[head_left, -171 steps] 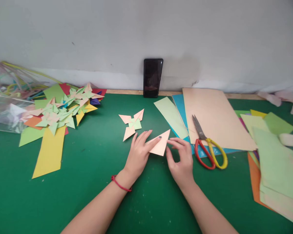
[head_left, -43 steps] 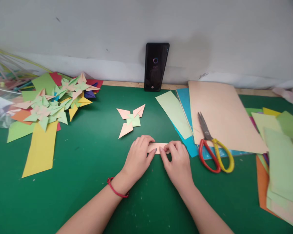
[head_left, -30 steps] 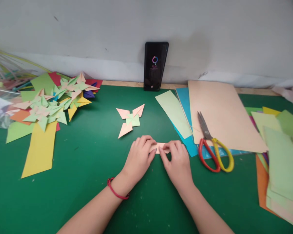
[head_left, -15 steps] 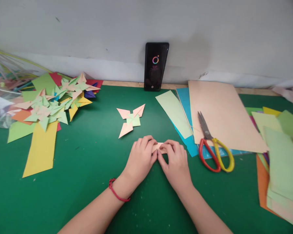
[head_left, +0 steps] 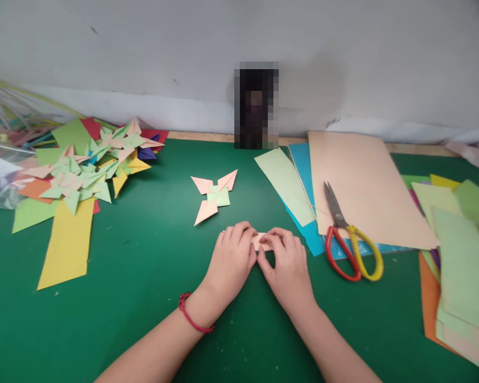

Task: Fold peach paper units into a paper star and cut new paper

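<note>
A narrow folded strip of peach paper (head_left: 262,242) lies low over the green table between my hands, mostly covered by fingers. My left hand (head_left: 233,252), with a red cord bracelet at the wrist, grips its left part between thumb and fingers. On the other end, my right hand (head_left: 286,258) pinches the same strip. The two thumbs nearly meet at the near edge. Just beyond my left hand rests an origami piece (head_left: 217,196) with a pale green square and three pointed peach arms.
Red-and-yellow-handled scissors (head_left: 345,234) lie on a large peach sheet (head_left: 363,181) to the right. Coloured sheets (head_left: 467,266) are piled at far right. Folded paper stars (head_left: 88,170) heap at left beside a clear plastic bag (head_left: 3,175). A blurred dark object (head_left: 255,109) leans against the wall.
My fingers have shifted very slightly along the peach strip, and a little more of it shows between them. The other things on the table stay where they were.
</note>
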Demonstrator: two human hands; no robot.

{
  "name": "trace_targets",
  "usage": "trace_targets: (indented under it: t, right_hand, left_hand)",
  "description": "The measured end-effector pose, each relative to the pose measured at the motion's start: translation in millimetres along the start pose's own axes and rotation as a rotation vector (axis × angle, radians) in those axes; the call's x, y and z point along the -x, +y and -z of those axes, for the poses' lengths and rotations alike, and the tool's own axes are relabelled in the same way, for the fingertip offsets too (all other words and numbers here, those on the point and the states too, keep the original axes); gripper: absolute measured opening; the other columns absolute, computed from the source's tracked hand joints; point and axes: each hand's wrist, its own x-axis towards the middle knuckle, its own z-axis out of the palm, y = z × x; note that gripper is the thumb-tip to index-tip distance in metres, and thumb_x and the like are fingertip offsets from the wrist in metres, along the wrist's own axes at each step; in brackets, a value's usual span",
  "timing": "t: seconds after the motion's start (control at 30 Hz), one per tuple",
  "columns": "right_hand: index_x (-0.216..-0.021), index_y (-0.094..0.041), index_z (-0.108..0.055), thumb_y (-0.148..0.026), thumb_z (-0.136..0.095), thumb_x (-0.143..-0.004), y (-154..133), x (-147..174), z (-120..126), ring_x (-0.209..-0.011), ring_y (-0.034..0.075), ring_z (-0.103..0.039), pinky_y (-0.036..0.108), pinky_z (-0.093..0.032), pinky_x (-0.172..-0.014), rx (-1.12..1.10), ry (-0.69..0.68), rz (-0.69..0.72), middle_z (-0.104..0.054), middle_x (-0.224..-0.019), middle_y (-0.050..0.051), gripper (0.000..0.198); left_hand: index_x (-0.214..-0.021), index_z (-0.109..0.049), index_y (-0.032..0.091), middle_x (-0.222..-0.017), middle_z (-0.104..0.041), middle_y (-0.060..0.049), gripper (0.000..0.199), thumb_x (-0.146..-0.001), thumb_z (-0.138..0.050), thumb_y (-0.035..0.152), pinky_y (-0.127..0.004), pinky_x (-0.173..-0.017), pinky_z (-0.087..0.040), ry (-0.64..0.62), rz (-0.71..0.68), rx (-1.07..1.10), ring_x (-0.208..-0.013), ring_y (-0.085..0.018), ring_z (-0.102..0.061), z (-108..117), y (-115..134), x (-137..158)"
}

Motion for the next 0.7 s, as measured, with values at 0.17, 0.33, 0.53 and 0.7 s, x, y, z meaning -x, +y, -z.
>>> trace_targets:
  t: [0.17,0.33,0.53,0.7]
  right_hand:
    - [-0.092,-0.019,-0.058,-0.015,-0.054,-0.078,-0.8,-1.1,0.5,-0.086,0.023,-0.051,0.036,-0.041,-0.074,-0.01,0.0,-0.02,-0.056,-0.102,0.009,0.015]
    - [-0.09,-0.02,-0.058,-0.009,-0.048,-0.077,1.4,-2.2,0.3,-0.085,0.022,-0.051,0.036,-0.041,-0.073,-0.051,-0.007,-0.04,-0.056,-0.101,0.008,0.02]
    - [-0.091,-0.02,-0.057,-0.005,-0.044,-0.075,3.9,-1.9,-0.7,-0.084,0.022,-0.051,0.036,-0.041,-0.074,-0.072,0.007,-0.016,-0.055,-0.1,0.008,0.026]
    - [-0.091,-0.02,-0.058,-0.004,-0.044,-0.075,2.9,-1.4,-0.5,-0.085,0.021,-0.052,0.036,-0.041,-0.074,-0.063,-0.003,-0.036,-0.056,-0.101,0.008,0.026]
  left_hand:
    - [-0.109,-0.053,0.015,-0.115,-0.053,-0.007,0.028,-0.083,-0.047,0.006,-0.036,-0.079,-0.042,-0.047,0.001,-0.039,-0.094,-0.022,-0.049,1.8,1.7,-0.6]
    - [-0.112,-0.051,0.015,-0.119,-0.052,-0.007,0.035,-0.08,-0.043,0.001,-0.037,-0.081,-0.043,-0.092,0.01,-0.057,-0.096,-0.022,-0.048,5.1,3.4,0.1]
    - [-0.114,-0.051,0.014,-0.12,-0.051,-0.008,0.038,-0.082,-0.037,0.0,-0.037,-0.082,-0.043,-0.105,-0.005,-0.05,-0.098,-0.022,-0.047,8.6,3.7,1.1]
    - [-0.115,-0.05,0.015,-0.121,-0.051,-0.008,0.04,-0.081,-0.036,-0.001,-0.037,-0.083,-0.044,-0.105,-0.019,-0.066,-0.1,-0.022,-0.048,9.5,3.4,2.1]
